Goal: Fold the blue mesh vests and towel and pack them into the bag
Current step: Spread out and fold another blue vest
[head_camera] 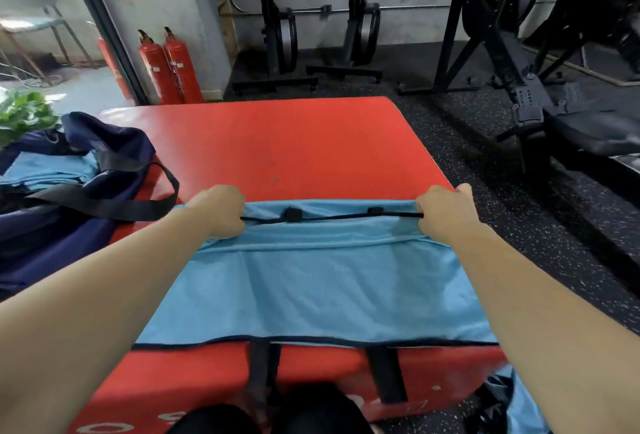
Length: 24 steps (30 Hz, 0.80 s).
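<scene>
A blue mesh vest [318, 291] lies spread on the red padded box [284, 142], its black-trimmed near edge at the box's front. My left hand [218, 211] grips the vest's far left corner. My right hand [446, 213] grips the far right corner, and a black strap is stretched between the two hands. The navy bag [104, 170] lies open at the left of the box, with folded light blue fabric [52, 170] inside it. More blue fabric [523, 409] hangs low at the right, beside the box.
Two red fire extinguishers [171, 69] stand against the wall behind the box. Black gym machines [519, 52] fill the back and right on the speckled floor. A green plant [24, 114] is at the far left. My dark-clad knees [277, 416] press against the box front.
</scene>
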Motion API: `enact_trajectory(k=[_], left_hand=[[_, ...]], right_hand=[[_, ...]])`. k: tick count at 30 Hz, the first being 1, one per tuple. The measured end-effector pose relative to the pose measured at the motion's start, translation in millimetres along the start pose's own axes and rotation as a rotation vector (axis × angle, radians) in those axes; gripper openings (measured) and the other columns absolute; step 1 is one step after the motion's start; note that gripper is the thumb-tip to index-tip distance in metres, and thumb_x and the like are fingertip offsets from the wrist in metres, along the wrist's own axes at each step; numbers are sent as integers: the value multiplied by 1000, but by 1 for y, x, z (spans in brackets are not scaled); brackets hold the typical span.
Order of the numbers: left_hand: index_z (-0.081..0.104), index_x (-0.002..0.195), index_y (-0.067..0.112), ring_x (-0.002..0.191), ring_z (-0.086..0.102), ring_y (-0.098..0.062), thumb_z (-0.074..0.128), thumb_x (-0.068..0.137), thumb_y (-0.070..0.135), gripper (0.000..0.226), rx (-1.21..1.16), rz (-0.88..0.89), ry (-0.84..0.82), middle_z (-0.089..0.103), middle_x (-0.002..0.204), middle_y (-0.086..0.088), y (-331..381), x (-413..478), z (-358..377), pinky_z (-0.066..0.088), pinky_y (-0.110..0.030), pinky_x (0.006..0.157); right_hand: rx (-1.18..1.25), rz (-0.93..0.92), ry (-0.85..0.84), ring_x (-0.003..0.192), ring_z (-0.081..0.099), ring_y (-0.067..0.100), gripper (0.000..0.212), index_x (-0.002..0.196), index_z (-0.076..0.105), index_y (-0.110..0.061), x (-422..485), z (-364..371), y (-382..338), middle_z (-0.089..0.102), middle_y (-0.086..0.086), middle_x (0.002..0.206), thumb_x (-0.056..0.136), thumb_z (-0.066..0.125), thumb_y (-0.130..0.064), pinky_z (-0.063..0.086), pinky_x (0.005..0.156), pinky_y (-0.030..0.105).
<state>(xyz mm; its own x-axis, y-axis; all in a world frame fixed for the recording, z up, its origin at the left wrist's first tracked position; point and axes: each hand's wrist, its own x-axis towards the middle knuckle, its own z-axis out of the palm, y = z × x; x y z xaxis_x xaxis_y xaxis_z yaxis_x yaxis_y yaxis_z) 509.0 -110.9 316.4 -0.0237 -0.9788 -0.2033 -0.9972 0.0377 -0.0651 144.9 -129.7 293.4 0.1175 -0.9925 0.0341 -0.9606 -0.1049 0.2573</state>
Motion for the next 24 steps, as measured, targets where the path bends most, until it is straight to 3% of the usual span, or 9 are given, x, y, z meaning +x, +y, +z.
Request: enact_trajectory(k=[3, 9, 12, 14, 16, 19, 22, 24], left_hand=[[40, 58, 11, 60, 44, -28, 58, 72, 7, 23, -49, -54, 84, 41, 61, -4, -5, 20, 3, 33, -28, 50], [37, 54, 12, 65, 52, -38, 61, 74, 11, 31, -56, 13, 171, 36, 60, -4, -19, 39, 10, 34, -30, 52], [55, 67, 17, 74, 58, -30, 67, 76, 19, 15, -163, 94, 252, 51, 85, -2, -28, 27, 14, 51, -37, 65], [54, 74, 28, 79, 55, -22, 73, 76, 21, 20, -259, 137, 313, 48, 98, 5, -32, 12, 15, 49, -35, 71], [48, 70, 36, 78, 54, -16, 71, 75, 23, 27, -272, 168, 344, 50, 93, 11, -36, -8, 17, 48, -35, 72], [45, 66, 35, 69, 54, -17, 57, 67, 30, 14, -169, 252, 282, 56, 71, 14, -38, -43, 24, 43, -34, 72], [45, 67, 35, 60, 46, -13, 50, 60, 25, 14, -117, 348, 263, 50, 60, 20, -38, -72, 39, 29, -31, 73], [49, 71, 37, 61, 44, 0, 55, 64, 22, 17, -78, 347, 302, 51, 64, 24, -40, -83, 44, 23, -30, 78]], right_hand=[[0, 15, 51, 78, 51, 19, 20, 102, 62, -25, 24, 6, -3, 50, -2, 97, 88, 53, -15, 28, 92, 36], [70, 44, 57, 79, 46, 18, 13, 95, 61, -26, 46, 6, -3, 40, -3, 92, 86, 56, -18, 28, 88, 37], [173, 34, 110, 87, 46, 18, 11, 85, 57, -27, 34, 0, 3, 42, -3, 98, 80, 58, -17, 26, 86, 37], [252, 24, 169, 88, 43, 16, 15, 75, 52, -28, 15, -5, 10, 42, -5, 99, 76, 59, -15, 19, 80, 34], [255, 11, 186, 86, 39, 14, 22, 66, 45, -29, -11, -9, 16, 43, -9, 93, 75, 60, -16, 12, 75, 32], [157, -8, 120, 87, 38, 13, 29, 63, 37, -30, -53, -10, 19, 47, -10, 85, 76, 61, -23, 15, 76, 33], [65, -40, 13, 106, 47, 14, 11, 82, 50, -35, -89, -3, 15, 56, -10, 99, 80, 59, -27, 22, 90, 37], [45, -29, -34, 111, 46, 14, 15, 96, 58, -35, -103, -1, 13, 58, -10, 106, 82, 57, -28, 23, 93, 38]])
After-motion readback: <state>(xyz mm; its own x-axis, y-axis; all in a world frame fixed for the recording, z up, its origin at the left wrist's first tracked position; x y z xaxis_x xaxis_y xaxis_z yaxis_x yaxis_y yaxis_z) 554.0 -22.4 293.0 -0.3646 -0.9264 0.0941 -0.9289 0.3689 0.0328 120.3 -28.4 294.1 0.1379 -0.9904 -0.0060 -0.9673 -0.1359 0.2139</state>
